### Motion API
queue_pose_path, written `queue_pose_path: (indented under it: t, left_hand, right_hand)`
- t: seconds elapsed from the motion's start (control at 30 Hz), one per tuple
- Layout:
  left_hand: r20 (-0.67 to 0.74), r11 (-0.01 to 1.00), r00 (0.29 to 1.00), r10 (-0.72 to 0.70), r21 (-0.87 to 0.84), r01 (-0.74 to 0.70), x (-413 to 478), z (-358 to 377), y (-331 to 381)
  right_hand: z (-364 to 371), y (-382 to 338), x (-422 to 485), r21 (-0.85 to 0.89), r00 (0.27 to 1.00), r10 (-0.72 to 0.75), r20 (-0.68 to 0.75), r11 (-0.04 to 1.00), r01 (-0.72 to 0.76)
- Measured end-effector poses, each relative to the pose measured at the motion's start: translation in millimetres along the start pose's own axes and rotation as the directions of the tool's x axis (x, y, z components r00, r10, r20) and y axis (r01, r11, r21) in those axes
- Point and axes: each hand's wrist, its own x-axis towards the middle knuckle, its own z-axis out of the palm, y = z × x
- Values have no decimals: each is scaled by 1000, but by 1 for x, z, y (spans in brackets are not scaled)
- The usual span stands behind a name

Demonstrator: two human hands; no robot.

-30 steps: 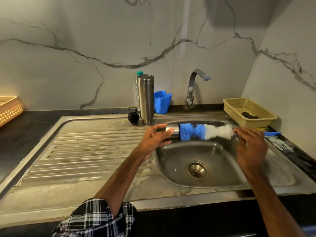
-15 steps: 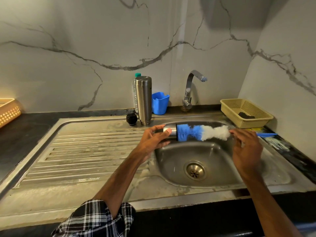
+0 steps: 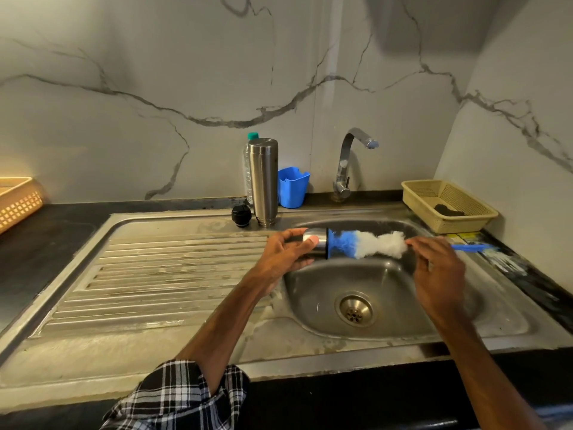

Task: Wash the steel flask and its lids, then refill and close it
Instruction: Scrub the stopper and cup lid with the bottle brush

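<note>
My left hand (image 3: 283,252) grips a small steel cup lid (image 3: 316,245) on its side over the sink basin (image 3: 387,283). A bottle brush (image 3: 366,243) with blue and white bristles has its blue end inside the lid's mouth. My right hand (image 3: 437,268) holds the brush by its blue handle (image 3: 471,247), just behind the white bristles. The tall steel flask (image 3: 263,181) stands upside down at the back of the drainboard. A black stopper lid (image 3: 241,215) sits to its left.
A chrome tap (image 3: 347,169) rises behind the basin. A blue plastic holder (image 3: 293,187) and a clear bottle with a green cap (image 3: 249,162) stand by the wall. A yellow basket (image 3: 446,206) sits at the right, another (image 3: 15,200) at far left. The ribbed drainboard (image 3: 155,274) lies left.
The brush has slid slightly in the lid and my hands shifted a little; the grip on both stays the same.
</note>
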Motion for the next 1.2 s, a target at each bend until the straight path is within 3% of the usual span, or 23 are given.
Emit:
queue_pose_path:
  t: [0.13,0.27,0.37,0.47,0.6,0.7,0.8,0.9,1.0,1.13,1.2]
  left_hand:
    - [-17,1000,1000,-4,-24,4,2,-4,1]
    - [0,1000,1000,7,-6,-7,0,-1,1]
    - [0,1000,1000,11,-12,-11,1,-1,0]
    - [-4,1000,1000,6,-2,-6,1,-1,0]
    - [13,1000,1000,10,-7,-10,-1,2,-1]
    - [8,1000,1000,6,-4,-6,-1,2,0]
    - [7,1000,1000,8,-22,-8,-1,0,0]
    - [8,1000,1000,14,-8,-14,-2,2,1]
    - [10,1000,1000,8,-16,-8,-3,5,0]
    - [7,1000,1000,3,-23,-3,-3,4,1]
    - [3,1000,1000,0,-22,0,-2,5,-1]
  right_hand:
    - [-3,7,3,44,997,63,-52,997,-60]
    - [-1,5,2,-5,999,23,46,1000,-23]
    - [-5,6,4,41,996,87,-11,995,-87]
    - [-3,3,1,15,998,17,62,1000,-18]
    - [-7,4,3,37,997,83,6,996,-83]
    - [-7,0,1,22,997,49,58,998,-51]
    - [-8,0,2,54,992,126,-9,991,-125]
    - [-6,-2,0,24,996,69,48,997,-70]
    - [-7,0,2,47,995,101,-24,994,-99]
    - [-5,2,2,11,998,49,41,999,-49]
    - [-6,4,5,30,996,94,0,995,-94]
